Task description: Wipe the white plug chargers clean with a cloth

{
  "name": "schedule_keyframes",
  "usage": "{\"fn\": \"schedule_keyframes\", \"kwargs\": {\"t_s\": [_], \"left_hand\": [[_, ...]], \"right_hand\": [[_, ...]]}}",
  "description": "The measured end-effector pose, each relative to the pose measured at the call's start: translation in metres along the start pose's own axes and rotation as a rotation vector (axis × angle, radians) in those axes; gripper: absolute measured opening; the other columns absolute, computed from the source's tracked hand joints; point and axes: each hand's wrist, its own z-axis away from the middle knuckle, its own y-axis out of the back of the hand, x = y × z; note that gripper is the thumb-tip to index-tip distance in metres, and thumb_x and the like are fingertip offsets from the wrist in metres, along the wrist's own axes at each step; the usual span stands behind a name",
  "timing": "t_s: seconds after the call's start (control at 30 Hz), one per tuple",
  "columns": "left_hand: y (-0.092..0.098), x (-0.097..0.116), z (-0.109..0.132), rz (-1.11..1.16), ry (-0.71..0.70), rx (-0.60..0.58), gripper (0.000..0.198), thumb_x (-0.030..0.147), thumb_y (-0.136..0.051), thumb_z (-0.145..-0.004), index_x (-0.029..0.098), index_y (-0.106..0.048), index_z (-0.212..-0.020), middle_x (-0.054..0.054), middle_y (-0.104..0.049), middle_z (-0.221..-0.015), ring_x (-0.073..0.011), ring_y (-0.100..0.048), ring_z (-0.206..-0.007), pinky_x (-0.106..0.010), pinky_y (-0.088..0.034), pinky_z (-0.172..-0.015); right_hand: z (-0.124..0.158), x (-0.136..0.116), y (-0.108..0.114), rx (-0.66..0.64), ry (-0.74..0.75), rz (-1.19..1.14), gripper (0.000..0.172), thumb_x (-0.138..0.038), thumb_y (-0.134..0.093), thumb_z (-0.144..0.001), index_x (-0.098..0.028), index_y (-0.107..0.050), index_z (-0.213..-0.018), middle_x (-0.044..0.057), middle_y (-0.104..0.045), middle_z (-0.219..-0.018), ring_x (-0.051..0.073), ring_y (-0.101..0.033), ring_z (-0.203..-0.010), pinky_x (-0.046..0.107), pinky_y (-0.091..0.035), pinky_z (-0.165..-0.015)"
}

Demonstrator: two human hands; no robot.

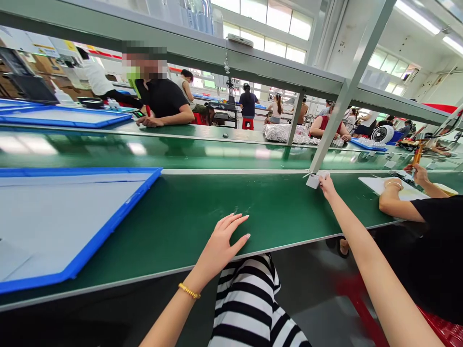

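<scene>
Two bare hands were out on a long green workbench (275, 212) in this shot, and only one was really on anything. The left hand (220, 243) lay flat and relaxed on the green top, fingers loosely spread and holding nothing, with a gold chain bracelet (189, 290) around the wrist. The right hand (327, 187) reached further out, its fingers (323, 182) right on a small white plastic piece (313, 180), with something thin poking out of its left side. Too small to say exactly what it was, and honestly I couldn't tell if it was properly pinched or just touched. That piece sat on the bench top just beside the foot of a grey steel upright (327, 130). Over on the left was a big blue-rimmed tray (115, 226) with a pale sheet (61, 226) in it, well apart from both hands. To the right, a co-worker in a black sleeve (434, 212) had a hand on an orange-handled tool (416, 156) above a white board (394, 189). Striped clothing (246, 308) showed below the bench edge.
</scene>
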Motion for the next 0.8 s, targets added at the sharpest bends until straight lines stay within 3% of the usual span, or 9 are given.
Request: {"fn": "schedule_keyframes", "kwargs": {"t_s": [0.27, 0.43, 0.57, 0.63, 0.8], "left_hand": [[0.002, -0.006, -0.001, 0.045, 0.027, 0.04, 0.039, 0.031, -0.047, -0.094, 0.029, -0.056, -0.132, -0.003, -0.059, -0.137, -0.0256, -0.036, -0.141, -0.051, -0.033, -0.116], [0.002, -0.009, -0.004, 0.116, 0.047, 0.065, 0.045, 0.021, -0.047, -0.09, 0.028, -0.054, -0.134, -0.004, -0.056, -0.14, -0.0235, -0.041, -0.138, -0.048, -0.032, -0.117], [0.004, -0.008, -0.006, 0.252, 0.08, 0.079, 0.061, 0.019, -0.058, -0.081, 0.026, -0.047, -0.14, -0.007, -0.051, -0.145, -0.0238, -0.043, -0.137, -0.046, -0.03, -0.118], [0.006, -0.006, -0.006, 0.344, 0.101, 0.065, 0.073, 0.019, -0.062, -0.078, 0.026, -0.038, -0.146, -0.009, -0.047, -0.148, -0.025, -0.041, -0.139, -0.046, -0.03, -0.118], [0.01, 0.0, -0.004, 0.482, 0.095, -0.031, 0.084, 0.025, -0.064, -0.08, 0.027, -0.023, -0.152, -0.011, -0.04, -0.153, -0.0262, -0.04, -0.14, -0.045, -0.034, -0.115]], "right_hand": [[0.074, -0.025, -0.079, -0.482, -0.149, -0.096, 0.045, -0.035, -0.075, -0.069, -0.022, -0.064, -0.111, 0.007, -0.069, -0.112, 0.023, -0.063, -0.1, 0.034, -0.049, -0.083], [0.141, -0.047, -0.112, -0.994, -0.175, -0.218, 0.05, -0.037, -0.077, -0.074, -0.026, -0.063, -0.12, 0.005, -0.065, -0.126, 0.023, -0.061, -0.111, 0.031, -0.048, -0.09], [0.181, -0.062, -0.129, -1.309, -0.146, -0.255, 0.046, -0.042, -0.074, -0.08, -0.022, -0.064, -0.12, 0.008, -0.068, -0.119, 0.02, -0.063, -0.105, 0.031, -0.048, -0.09], [0.193, -0.067, -0.135, -1.365, -0.089, -0.246, 0.045, -0.044, -0.073, -0.081, -0.02, -0.065, -0.119, 0.008, -0.07, -0.116, 0.02, -0.063, -0.103, 0.033, -0.047, -0.092], [0.201, -0.072, -0.142, -1.316, 0.043, -0.216, 0.046, -0.048, -0.074, -0.078, -0.02, -0.07, -0.114, 0.007, -0.07, -0.117, 0.022, -0.061, -0.107, 0.037, -0.041, -0.1]]}}
